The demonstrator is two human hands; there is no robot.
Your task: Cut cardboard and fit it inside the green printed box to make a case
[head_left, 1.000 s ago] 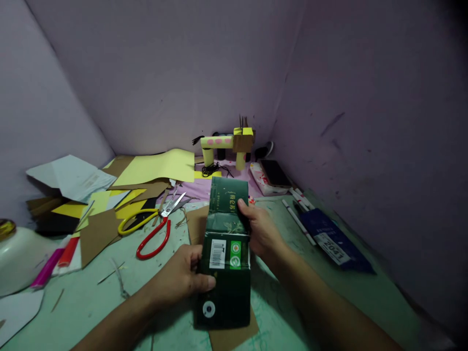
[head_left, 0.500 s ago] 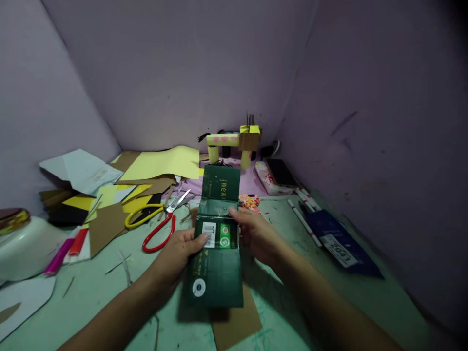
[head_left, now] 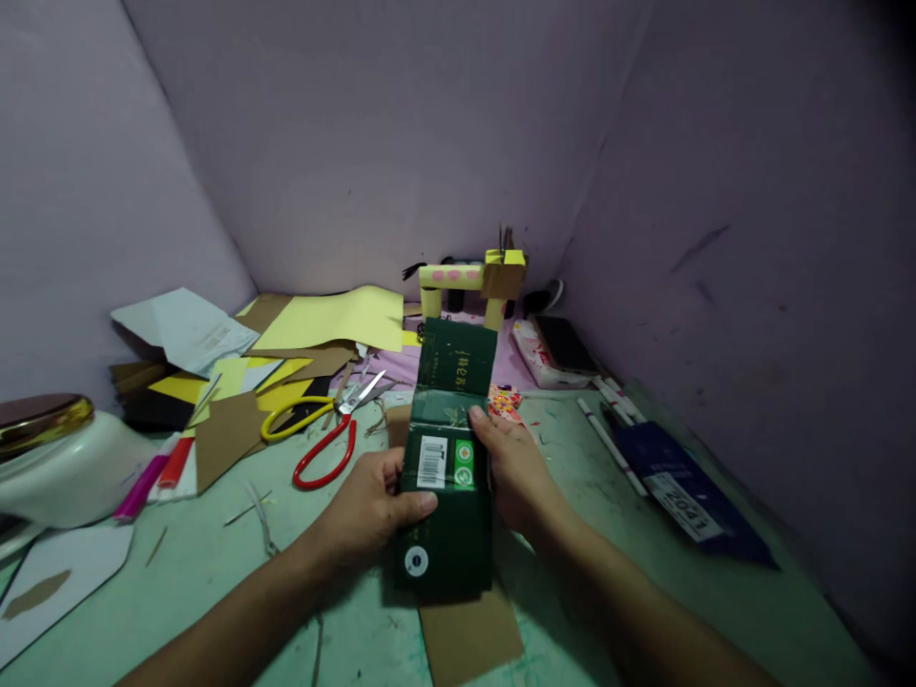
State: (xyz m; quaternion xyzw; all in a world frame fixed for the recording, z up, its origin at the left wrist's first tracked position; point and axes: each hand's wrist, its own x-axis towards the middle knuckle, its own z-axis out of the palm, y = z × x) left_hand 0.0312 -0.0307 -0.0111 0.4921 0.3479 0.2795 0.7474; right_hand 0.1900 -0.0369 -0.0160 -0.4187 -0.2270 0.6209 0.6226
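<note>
I hold a flattened dark green carton [head_left: 447, 534] over the table, with a barcode label and green stickers on its middle panel. My left hand [head_left: 364, 515] grips its left edge, thumb lying across the front near the barcode. On the right edge sits my right hand [head_left: 516, 468], thumb pressed on the fold line. The carton's top flap [head_left: 458, 361] stands tilted up and away from me. A brown cardboard strip [head_left: 468, 634] lies on the table under the carton.
Red-and-yellow-handled scissors [head_left: 322, 429] lie left of the carton. Yellow, brown and white paper sheets [head_left: 286, 353] pile at back left. A yellow cardboard animal figure [head_left: 476, 286] stands at the back. A white jar [head_left: 64, 468], markers [head_left: 154, 477], pens [head_left: 608, 429] and a blue packet [head_left: 687, 496] flank the table.
The view shifted and the carton came slightly nearer to me. Both hands kept their hold, and the top flap stays folded up.
</note>
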